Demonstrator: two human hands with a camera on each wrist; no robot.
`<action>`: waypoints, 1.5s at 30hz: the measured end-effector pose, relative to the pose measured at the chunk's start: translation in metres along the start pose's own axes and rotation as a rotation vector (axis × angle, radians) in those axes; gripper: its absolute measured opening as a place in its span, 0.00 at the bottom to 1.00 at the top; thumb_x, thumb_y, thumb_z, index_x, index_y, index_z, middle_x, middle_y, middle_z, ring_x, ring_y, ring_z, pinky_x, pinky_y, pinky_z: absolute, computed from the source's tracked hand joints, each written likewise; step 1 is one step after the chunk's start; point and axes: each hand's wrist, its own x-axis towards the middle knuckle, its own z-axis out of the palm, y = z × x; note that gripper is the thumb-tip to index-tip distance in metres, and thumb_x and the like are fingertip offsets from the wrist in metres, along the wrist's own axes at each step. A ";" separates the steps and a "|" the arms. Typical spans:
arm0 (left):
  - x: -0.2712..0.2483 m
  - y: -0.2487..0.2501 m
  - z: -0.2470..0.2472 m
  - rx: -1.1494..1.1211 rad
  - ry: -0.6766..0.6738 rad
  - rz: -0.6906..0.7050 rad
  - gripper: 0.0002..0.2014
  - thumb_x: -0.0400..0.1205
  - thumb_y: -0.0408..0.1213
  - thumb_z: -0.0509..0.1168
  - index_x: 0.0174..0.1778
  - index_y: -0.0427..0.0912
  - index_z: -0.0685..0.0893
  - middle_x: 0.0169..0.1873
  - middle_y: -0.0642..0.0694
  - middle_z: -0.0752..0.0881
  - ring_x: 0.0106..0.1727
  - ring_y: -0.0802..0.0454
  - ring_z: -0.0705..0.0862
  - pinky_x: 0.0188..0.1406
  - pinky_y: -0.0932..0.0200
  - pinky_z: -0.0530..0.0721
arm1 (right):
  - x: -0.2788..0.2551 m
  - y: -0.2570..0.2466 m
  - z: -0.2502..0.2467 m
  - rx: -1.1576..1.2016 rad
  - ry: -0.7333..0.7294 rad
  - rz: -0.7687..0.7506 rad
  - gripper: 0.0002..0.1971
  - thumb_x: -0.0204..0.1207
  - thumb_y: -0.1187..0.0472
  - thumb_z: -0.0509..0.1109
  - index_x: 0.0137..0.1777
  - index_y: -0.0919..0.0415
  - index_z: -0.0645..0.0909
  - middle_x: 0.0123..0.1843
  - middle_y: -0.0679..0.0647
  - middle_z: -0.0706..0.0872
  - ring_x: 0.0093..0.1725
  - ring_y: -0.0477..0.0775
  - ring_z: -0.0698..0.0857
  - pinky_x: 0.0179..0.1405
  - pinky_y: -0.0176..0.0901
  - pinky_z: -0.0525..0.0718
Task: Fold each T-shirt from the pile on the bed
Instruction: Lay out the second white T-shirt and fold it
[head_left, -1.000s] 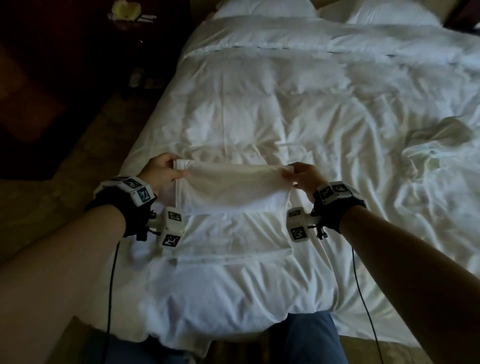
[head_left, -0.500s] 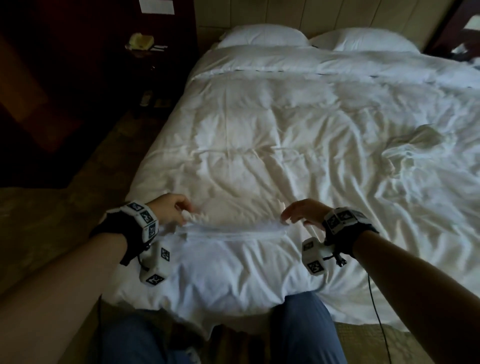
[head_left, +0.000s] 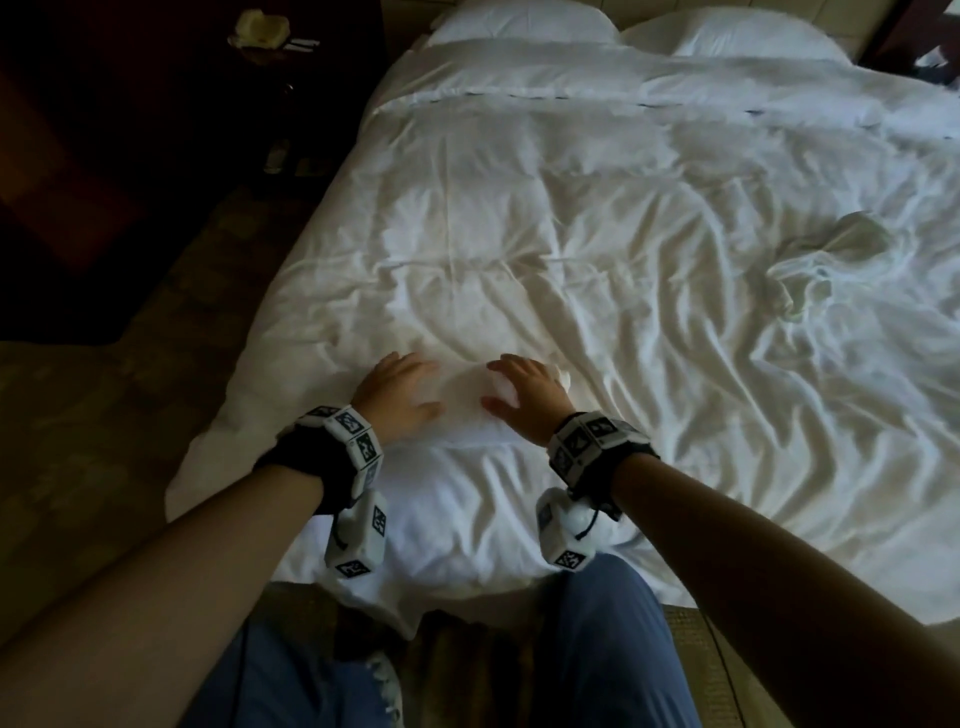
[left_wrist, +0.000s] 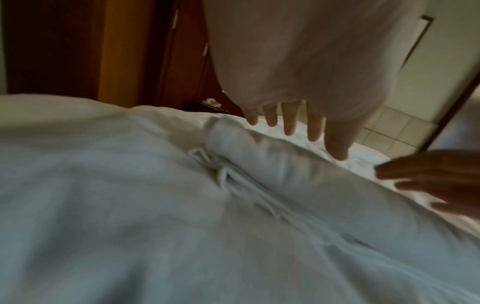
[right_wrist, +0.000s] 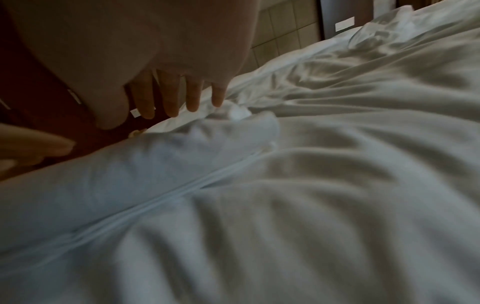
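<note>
Both hands flat & open on the folded shirt (head_left: 465, 402): left hand (head_left: 397, 397), right hand (head_left: 527, 397). Shirt lies near the bed (head_left: 571, 234) edge. More shirts (head_left: 826, 270) bunched far right.

— What carries everything?
— A bed (head_left: 597, 208) under a rumpled white duvet (head_left: 519, 519), its near edge hanging over the foot.
— And what lies on it?
— A folded white T-shirt (head_left: 467, 410) near the foot, a crumpled pale garment (head_left: 815, 270) well apart at the right, and two white pillows (head_left: 519, 23) side by side at the head
</note>
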 end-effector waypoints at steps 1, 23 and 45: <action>0.002 0.001 0.005 0.088 -0.076 -0.030 0.46 0.70 0.71 0.55 0.82 0.50 0.59 0.83 0.47 0.57 0.83 0.44 0.52 0.81 0.52 0.49 | 0.004 0.000 0.004 -0.050 -0.059 0.009 0.31 0.78 0.41 0.63 0.79 0.47 0.63 0.83 0.50 0.61 0.82 0.58 0.56 0.80 0.60 0.50; 0.001 -0.063 -0.004 -1.172 -0.031 -0.558 0.15 0.77 0.40 0.72 0.56 0.38 0.85 0.54 0.36 0.88 0.53 0.38 0.87 0.51 0.43 0.86 | 0.055 -0.023 -0.006 0.015 -0.284 0.128 0.25 0.83 0.47 0.59 0.78 0.54 0.65 0.77 0.56 0.71 0.76 0.59 0.70 0.76 0.57 0.64; -0.024 -0.023 -0.288 -1.079 0.053 -0.461 0.25 0.72 0.24 0.74 0.64 0.41 0.77 0.55 0.45 0.84 0.59 0.44 0.82 0.58 0.46 0.82 | 0.138 -0.193 -0.202 0.123 -0.764 0.206 0.40 0.57 0.51 0.81 0.73 0.54 0.74 0.69 0.52 0.79 0.68 0.59 0.77 0.72 0.56 0.74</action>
